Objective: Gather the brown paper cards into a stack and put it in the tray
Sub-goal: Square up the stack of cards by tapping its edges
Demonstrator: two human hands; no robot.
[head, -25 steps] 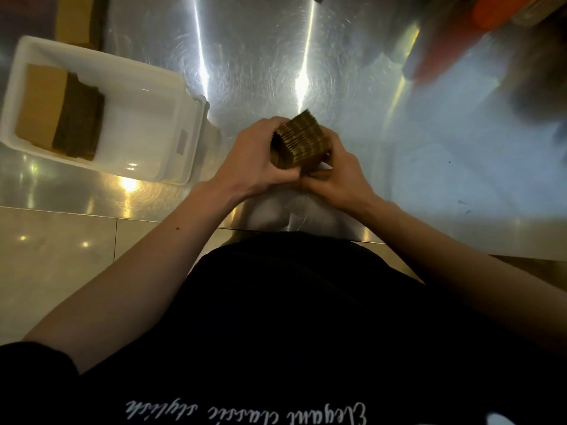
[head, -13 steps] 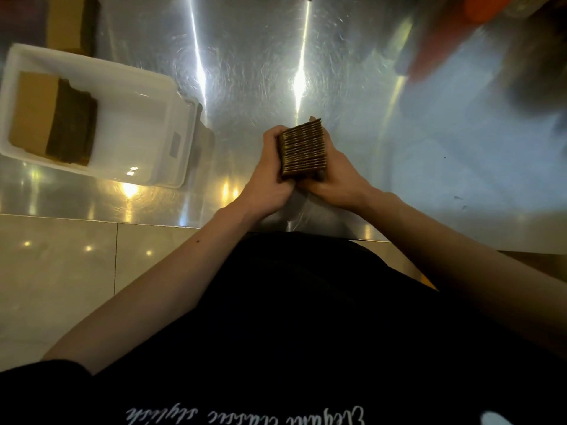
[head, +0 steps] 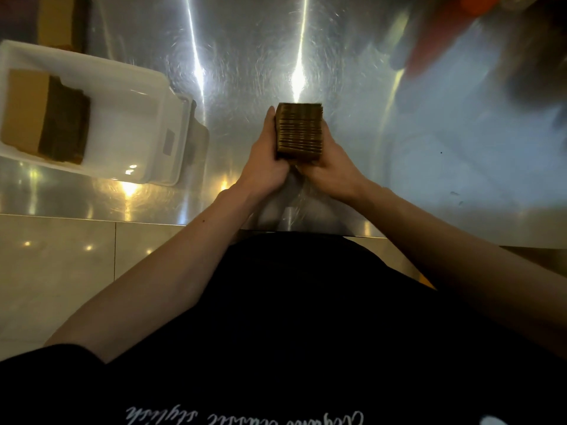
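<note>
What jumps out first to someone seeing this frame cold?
The stack of brown cards, dead centre, pressed between the left hand and right hand over the shiny metal table. Next, the white tray at the left, with another pile of brown cards at its far-left end.
</note>
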